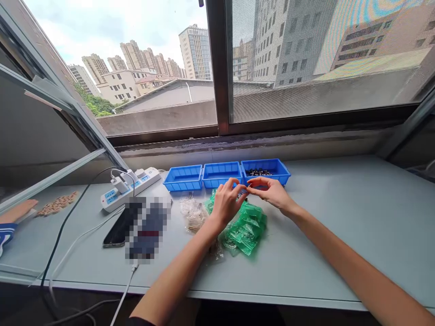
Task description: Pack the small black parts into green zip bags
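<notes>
My left hand (227, 201) and my right hand (273, 194) meet above the table, in front of the blue bins. The fingertips of both are pinched together around something small and dark, too small to name. Below them lies a pile of green plastic bags (249, 228). Clear plastic bags (193, 213) with small contents lie left of it, partly hidden by my left forearm. Just behind my hands, the right blue bin (283, 174) holds small dark and shiny parts (258, 172).
A middle blue bin (222, 168) and a left blue bin (183, 184) stand in the same row. To the left are a power strip (149, 176), a phone (117, 233) and cables. Beyond a frame bar, another person's hand (20, 210) is near small brown pieces (57, 203).
</notes>
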{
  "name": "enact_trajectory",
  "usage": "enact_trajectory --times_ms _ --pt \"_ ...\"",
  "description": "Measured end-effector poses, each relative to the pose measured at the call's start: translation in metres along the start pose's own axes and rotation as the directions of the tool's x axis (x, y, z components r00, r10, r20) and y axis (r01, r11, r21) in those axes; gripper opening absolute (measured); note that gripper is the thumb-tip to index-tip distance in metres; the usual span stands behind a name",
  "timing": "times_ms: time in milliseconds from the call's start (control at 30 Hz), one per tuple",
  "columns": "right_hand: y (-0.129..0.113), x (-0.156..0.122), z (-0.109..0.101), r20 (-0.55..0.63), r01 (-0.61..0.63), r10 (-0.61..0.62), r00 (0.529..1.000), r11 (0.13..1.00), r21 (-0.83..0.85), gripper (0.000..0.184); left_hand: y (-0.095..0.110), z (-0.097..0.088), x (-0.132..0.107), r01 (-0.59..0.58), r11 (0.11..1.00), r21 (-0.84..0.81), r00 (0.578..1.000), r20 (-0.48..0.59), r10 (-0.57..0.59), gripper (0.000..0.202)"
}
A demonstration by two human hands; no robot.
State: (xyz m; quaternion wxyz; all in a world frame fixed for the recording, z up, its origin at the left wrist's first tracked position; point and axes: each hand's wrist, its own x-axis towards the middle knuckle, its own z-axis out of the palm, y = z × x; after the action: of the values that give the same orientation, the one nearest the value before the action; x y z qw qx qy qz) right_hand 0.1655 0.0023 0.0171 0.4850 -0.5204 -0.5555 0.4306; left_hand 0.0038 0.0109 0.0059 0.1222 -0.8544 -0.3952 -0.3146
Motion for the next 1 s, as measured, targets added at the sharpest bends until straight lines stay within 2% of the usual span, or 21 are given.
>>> enact_trajectory --times_ms 133,333,467,700,900,1000 --pt "-0.004 -0.004 0.003 0.009 -0.017 0.017 1.000 0.998 0.057 0.045 0.002 0.000 -0.001 0.028 1.000 0.010 1.000 -0.011 -0.028 0.014" --pt "-0.003 -0.002 0.005 -0.056 0.011 -0.005 0.998 0.994 0.111 0.047 0.006 -0.002 0.001 0.048 0.999 -0.004 0.998 -0.049 -0.048 0.015" --pt "-0.002 -0.002 0.005 -0.042 -0.016 0.023 0.999 0.989 0.145 0.048 0.007 -0.004 0.001 0.055 0.999 0.001 0.996 -0.073 -0.054 0.018" --pt "-0.002 -0.002 0.005 -0.038 0.004 0.001 0.999 0.991 0.135 0.049 0.008 -0.005 0.002 0.080 0.997 -0.019 0.990 -0.114 -0.081 0.015" --pt "-0.001 -0.001 0.003 0.096 -0.112 0.096 0.991 0.977 0.180 0.058 0.011 -0.006 0.003 0.087 0.995 -0.055 0.991 -0.093 -0.092 0.012" --pt "-0.001 -0.003 0.003 0.154 -0.134 0.105 0.982 0.973 0.187 0.059 0.010 -0.007 0.003 0.092 0.994 -0.067 0.991 -0.089 -0.097 0.012"
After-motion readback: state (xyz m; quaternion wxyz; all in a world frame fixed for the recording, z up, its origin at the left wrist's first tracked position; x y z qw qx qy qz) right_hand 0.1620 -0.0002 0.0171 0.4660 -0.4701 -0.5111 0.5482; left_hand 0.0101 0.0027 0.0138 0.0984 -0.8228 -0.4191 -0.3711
